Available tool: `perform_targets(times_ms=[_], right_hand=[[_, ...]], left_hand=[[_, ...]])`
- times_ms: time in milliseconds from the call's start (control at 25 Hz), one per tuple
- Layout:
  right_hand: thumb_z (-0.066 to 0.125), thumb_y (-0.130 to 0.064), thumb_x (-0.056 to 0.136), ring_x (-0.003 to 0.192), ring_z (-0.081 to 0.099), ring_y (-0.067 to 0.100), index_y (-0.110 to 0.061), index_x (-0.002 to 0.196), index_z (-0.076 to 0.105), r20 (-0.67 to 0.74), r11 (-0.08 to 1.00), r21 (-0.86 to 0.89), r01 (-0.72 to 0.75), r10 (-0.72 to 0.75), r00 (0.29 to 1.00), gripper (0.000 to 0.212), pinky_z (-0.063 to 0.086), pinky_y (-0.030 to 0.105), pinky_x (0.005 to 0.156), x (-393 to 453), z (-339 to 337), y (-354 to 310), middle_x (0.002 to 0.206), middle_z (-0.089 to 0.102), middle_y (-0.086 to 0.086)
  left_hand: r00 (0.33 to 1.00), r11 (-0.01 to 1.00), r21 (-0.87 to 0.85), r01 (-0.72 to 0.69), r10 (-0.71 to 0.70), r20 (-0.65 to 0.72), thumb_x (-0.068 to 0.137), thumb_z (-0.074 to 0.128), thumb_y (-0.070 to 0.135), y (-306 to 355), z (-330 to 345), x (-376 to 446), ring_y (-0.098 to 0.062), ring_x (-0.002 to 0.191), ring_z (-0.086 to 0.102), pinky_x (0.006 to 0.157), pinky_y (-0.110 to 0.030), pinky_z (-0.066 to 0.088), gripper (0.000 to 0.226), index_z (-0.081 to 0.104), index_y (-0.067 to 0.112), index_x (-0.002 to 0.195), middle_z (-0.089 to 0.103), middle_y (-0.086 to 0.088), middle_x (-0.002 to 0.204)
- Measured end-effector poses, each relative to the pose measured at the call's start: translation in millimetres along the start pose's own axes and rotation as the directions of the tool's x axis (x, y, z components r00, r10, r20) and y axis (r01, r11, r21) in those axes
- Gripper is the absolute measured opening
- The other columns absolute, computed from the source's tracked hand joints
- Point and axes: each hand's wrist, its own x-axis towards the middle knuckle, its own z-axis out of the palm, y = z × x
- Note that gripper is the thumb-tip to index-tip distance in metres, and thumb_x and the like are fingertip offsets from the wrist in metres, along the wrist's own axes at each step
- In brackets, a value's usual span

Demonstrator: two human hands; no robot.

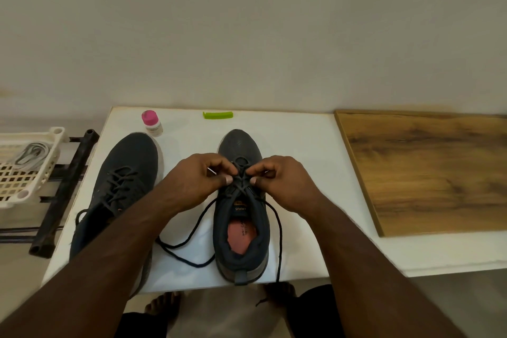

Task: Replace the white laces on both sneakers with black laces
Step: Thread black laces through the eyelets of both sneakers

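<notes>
Two dark sneakers stand on a white table [301, 145], toes pointing away from me. The left sneaker [129, 162] is laced with a black lace. The right sneaker [241, 228] has a black lace [192, 230] threaded through its front eyelets; both loose ends trail over the table, the right one hanging past the front edge. My left hand [200, 178] and my right hand [282, 178] pinch the lace over the front eyelets, thumbs facing each other. White laces [33, 155] lie in a cream basket at the far left.
The cream plastic basket [16, 195] sits on a black metal rack [65, 189] left of the table. A small pink-capped bottle [151, 123] and a green clip [218, 115] lie near the table's back edge. A wooden board [428, 170] covers the right side.
</notes>
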Motion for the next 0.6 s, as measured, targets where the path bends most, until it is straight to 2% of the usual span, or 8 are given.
perform_targets(times_ms=[40,120,240,360,400,520,600], right_hand=[[0.074,-0.011,0.088,0.087,0.064,-0.009,-0.023,0.101,0.079,-0.006,0.998,-0.058,0.028,-0.029,1.000,0.019,0.049,0.011,0.079,-0.4,0.7,-1.0,0.088,0.068,-0.022],[0.071,-0.015,0.090,0.085,0.059,-0.012,-0.028,0.097,0.078,-0.006,0.986,-0.143,0.082,-0.084,0.996,0.016,0.043,0.007,0.074,-1.5,2.1,-4.1,0.084,0.061,-0.026],[0.063,-0.012,0.093,0.089,0.057,0.000,-0.028,0.091,0.068,0.003,0.970,-0.199,0.140,-0.142,0.990,0.017,0.047,0.022,0.076,-2.9,6.3,-7.9,0.089,0.061,-0.015],[0.056,-0.010,0.096,0.084,0.057,0.009,-0.028,0.086,0.058,-0.014,0.978,-0.163,0.132,-0.136,0.991,0.021,0.052,0.034,0.076,-2.4,6.6,-9.3,0.091,0.061,-0.007],[0.056,-0.010,0.096,0.083,0.058,0.009,-0.028,0.086,0.058,-0.018,0.982,-0.148,0.120,-0.124,0.992,0.021,0.052,0.032,0.075,-1.9,5.5,-9.0,0.090,0.062,-0.008],[0.064,-0.013,0.094,0.083,0.062,0.001,-0.029,0.090,0.067,0.005,0.991,-0.119,0.062,-0.062,0.998,0.017,0.046,0.010,0.068,-1.2,1.8,-7.3,0.089,0.066,-0.013],[0.070,-0.014,0.092,0.082,0.062,-0.002,-0.027,0.094,0.072,0.025,0.991,-0.126,0.037,-0.034,0.999,0.013,0.043,0.006,0.067,-1.5,0.2,-6.1,0.088,0.067,-0.016]], left_hand=[[1.000,0.999,0.032,-0.005,0.005,-0.003,0.091,0.069,0.018,1.7,0.6,-0.6,0.000,0.075,0.064,0.074,-0.024,0.048,0.014,0.072,0.032,0.091,0.070,0.013,0.087],[1.000,0.996,0.085,-0.024,0.024,-0.003,0.092,0.066,0.020,5.5,1.8,-3.0,-0.002,0.077,0.064,0.077,-0.025,0.050,0.014,0.069,0.033,0.089,0.069,0.013,0.088],[0.998,0.990,0.129,-0.064,0.067,-0.021,0.094,0.061,0.020,8.9,4.5,-5.9,-0.005,0.078,0.061,0.073,-0.025,0.049,0.013,0.063,0.031,0.089,0.066,0.012,0.087],[0.996,0.987,0.155,-0.049,0.059,-0.060,0.097,0.056,0.022,9.3,7.3,-5.0,-0.010,0.081,0.061,0.071,-0.026,0.049,0.008,0.058,0.029,0.093,0.064,0.010,0.091],[0.996,0.987,0.156,-0.046,0.057,-0.069,0.098,0.055,0.022,8.6,7.8,-4.6,-0.010,0.081,0.061,0.069,-0.024,0.047,0.008,0.057,0.028,0.094,0.064,0.010,0.092],[0.996,0.990,0.140,-0.017,0.029,-0.085,0.097,0.058,0.024,5.7,5.0,-3.6,-0.006,0.081,0.062,0.066,-0.017,0.042,0.009,0.059,0.032,0.093,0.064,0.013,0.094],[0.998,0.992,0.123,0.008,0.000,-0.065,0.094,0.063,0.025,5.6,1.3,-3.7,-0.003,0.081,0.064,0.066,-0.015,0.043,0.012,0.062,0.036,0.091,0.066,0.016,0.094]])
